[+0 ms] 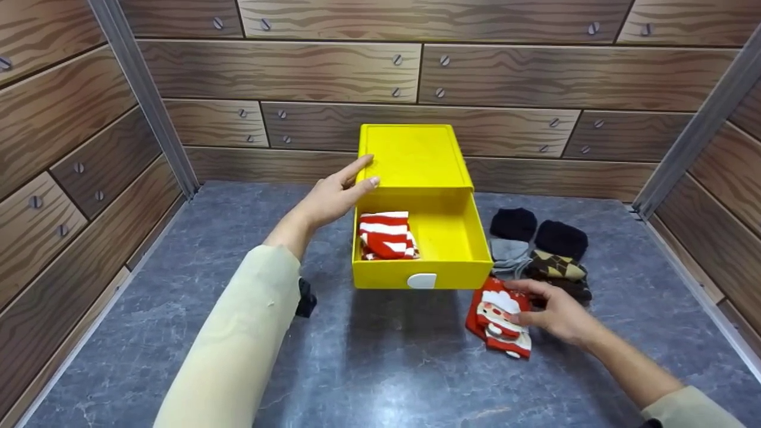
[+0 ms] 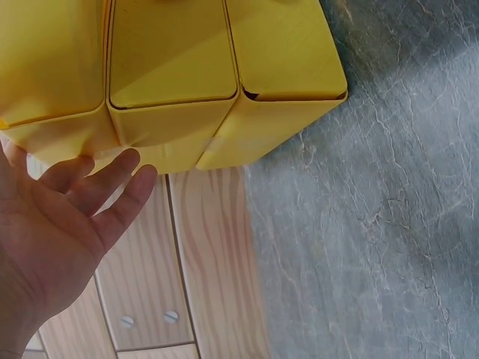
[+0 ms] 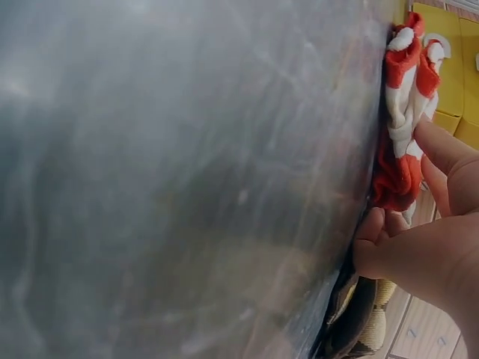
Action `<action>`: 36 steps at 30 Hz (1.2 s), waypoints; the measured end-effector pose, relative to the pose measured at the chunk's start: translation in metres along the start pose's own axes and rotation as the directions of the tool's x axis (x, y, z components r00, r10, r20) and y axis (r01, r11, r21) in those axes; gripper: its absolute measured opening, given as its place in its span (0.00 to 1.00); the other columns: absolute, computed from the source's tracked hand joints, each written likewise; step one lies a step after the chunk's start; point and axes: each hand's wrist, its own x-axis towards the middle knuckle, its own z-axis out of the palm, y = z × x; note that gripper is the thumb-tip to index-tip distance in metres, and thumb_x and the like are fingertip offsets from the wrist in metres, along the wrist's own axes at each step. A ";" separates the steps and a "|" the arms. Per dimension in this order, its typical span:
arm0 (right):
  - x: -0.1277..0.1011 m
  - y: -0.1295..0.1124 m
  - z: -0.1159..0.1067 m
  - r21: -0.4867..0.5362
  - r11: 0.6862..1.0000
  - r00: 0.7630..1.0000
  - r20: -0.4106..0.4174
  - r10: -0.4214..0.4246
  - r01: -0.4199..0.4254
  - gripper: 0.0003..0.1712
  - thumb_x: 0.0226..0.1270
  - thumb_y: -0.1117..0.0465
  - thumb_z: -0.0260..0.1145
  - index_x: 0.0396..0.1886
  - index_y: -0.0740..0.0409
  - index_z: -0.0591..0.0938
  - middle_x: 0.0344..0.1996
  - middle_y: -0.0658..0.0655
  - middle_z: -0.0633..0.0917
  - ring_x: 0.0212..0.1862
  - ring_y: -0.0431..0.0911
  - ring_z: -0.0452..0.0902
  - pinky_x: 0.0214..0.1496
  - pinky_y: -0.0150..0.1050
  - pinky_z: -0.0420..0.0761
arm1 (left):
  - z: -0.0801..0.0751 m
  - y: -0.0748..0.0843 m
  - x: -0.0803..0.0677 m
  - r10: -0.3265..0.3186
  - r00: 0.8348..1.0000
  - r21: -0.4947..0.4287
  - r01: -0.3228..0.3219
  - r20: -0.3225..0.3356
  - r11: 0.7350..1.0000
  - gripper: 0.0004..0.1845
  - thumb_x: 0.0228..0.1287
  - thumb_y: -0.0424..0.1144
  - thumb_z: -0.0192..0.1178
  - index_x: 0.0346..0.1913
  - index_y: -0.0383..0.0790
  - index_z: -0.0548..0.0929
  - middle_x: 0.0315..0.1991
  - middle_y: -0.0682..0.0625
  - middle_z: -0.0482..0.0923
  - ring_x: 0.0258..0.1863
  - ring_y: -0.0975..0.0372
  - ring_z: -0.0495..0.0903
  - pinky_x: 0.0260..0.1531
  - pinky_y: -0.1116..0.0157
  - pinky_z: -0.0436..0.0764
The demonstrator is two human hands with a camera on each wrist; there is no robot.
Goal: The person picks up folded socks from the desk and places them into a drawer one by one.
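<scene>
My left hand (image 1: 330, 196) rests at the upper left edge of a yellow drawer box (image 1: 413, 154), fingers fairly straight; the left wrist view shows those fingers (image 2: 120, 176) along its side. The box's top drawer (image 1: 452, 232) is pulled out and holds folded red-and-white striped socks (image 1: 383, 235) on its left side. Right of the drawer front, my right hand (image 1: 556, 312) pinches a pair of red socks (image 1: 502, 321) with a white-bearded face pattern, lying on the table. In the right wrist view, thumb and fingers sit at the edge of these socks (image 3: 404, 112).
Behind the right hand lie black folded socks (image 1: 562, 239), another black bundle (image 1: 513, 224), grey socks (image 1: 509, 252) and brown patterned socks (image 1: 559, 266). A dark item (image 1: 306, 298) lies partly hidden by the left sleeve. Wood-patterned walls (image 1: 333, 71) enclose the grey table (image 1: 380, 380).
</scene>
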 end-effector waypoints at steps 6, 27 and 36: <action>-0.001 0.002 0.000 -0.014 1.000 1.000 0.010 -0.002 0.002 0.38 0.65 0.53 0.81 0.74 0.54 0.79 0.71 0.66 0.77 0.69 0.62 0.72 0.70 0.65 0.68 | 0.000 0.001 -0.001 0.003 1.000 -0.001 -0.003 -0.002 1.000 0.42 0.72 0.75 0.54 0.84 0.74 0.56 0.83 0.51 0.58 0.79 0.55 0.64 0.74 0.48 0.67; -0.001 0.000 0.005 -0.005 0.999 0.999 -0.003 -0.039 0.039 0.30 0.69 0.56 0.78 0.69 0.54 0.83 0.66 0.65 0.81 0.62 0.58 0.77 0.64 0.52 0.76 | -0.001 0.000 0.000 0.006 1.000 0.024 -0.006 -0.010 1.000 0.41 0.73 0.74 0.52 0.85 0.73 0.55 0.84 0.51 0.58 0.79 0.55 0.63 0.74 0.48 0.67; -0.009 -0.007 0.004 0.166 0.985 0.999 -0.023 -0.045 0.048 0.29 0.69 0.63 0.77 0.69 0.59 0.82 0.61 0.67 0.83 0.50 0.48 0.84 0.47 0.36 0.85 | 0.001 0.000 0.000 0.009 1.000 0.010 -0.009 -0.007 1.000 0.41 0.74 0.73 0.52 0.85 0.72 0.55 0.83 0.50 0.59 0.79 0.55 0.64 0.74 0.49 0.67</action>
